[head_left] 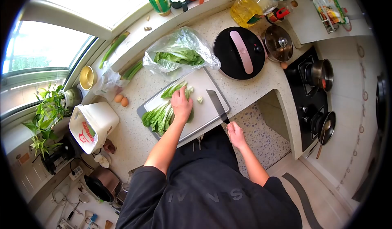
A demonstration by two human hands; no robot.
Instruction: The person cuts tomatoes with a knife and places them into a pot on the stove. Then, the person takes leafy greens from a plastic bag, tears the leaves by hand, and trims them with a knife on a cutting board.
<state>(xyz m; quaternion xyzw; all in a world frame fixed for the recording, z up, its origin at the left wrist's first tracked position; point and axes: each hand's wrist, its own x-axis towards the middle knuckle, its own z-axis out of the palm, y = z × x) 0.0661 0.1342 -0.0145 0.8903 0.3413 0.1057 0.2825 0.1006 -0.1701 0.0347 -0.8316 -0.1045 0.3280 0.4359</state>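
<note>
Leafy greens [157,118] with pale stalks lie on the left half of a grey-edged cutting board [206,84]. My left hand [181,103] is over them, its fingers closed around the stalks near the middle of the board. In my right hand [236,134] is the handle of a kitchen knife [218,106]. Its broad dark blade lies over the board's right side, apart from the greens. A small cut piece of stalk [199,100] sits between the blade and the greens. Behind the board, a clear plastic bag [161,45] holds more leafy greens.
A black electric pan with a pink handle [241,51] stands behind the board to the right. Left are two eggs [121,100] and a white bin [104,114]. A pot [320,74] and a wok [326,127] rest on the stove. The counter edge [261,96] curves at right.
</note>
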